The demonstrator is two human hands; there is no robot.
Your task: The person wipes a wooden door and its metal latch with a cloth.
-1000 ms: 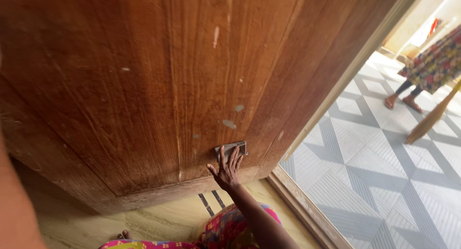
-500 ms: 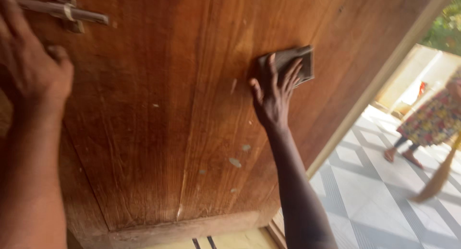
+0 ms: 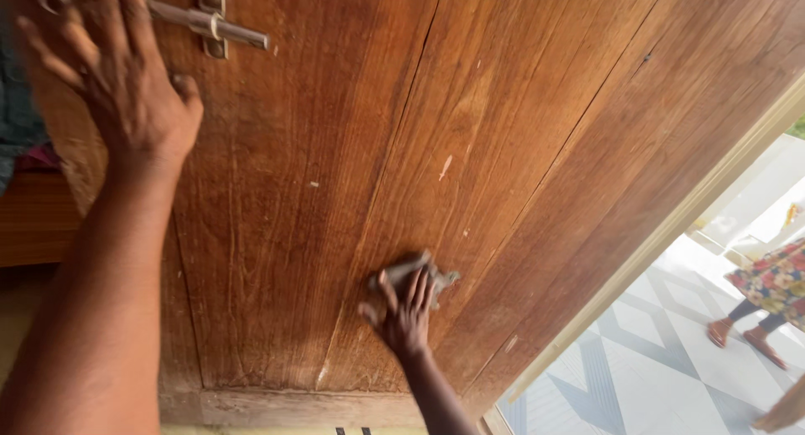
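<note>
A large brown wooden door (image 3: pixel 520 108) fills most of the view. My left hand (image 3: pixel 117 83) lies flat against it near the top left, fingers spread, just below a metal slide bolt (image 3: pixel 210 20). My right hand (image 3: pixel 402 309) presses a small grey-brown sanding pad (image 3: pixel 415 271) against the lower middle of the door. The pad is partly hidden under my fingers and looks crumpled. Small pale spots and scratches mark the wood around it.
To the right of the door edge lies a grey and white patterned tile floor (image 3: pixel 662 359). Another person (image 3: pixel 771 292) in a flowered dress stands there, with a broom head (image 3: pixel 784 414) at the bottom right corner. Dark cloth (image 3: pixel 12 116) shows at the far left.
My right hand has slid the pad down the door from the upper middle to the lower middle. The view has shifted, showing more of the bolt and my left hand.
</note>
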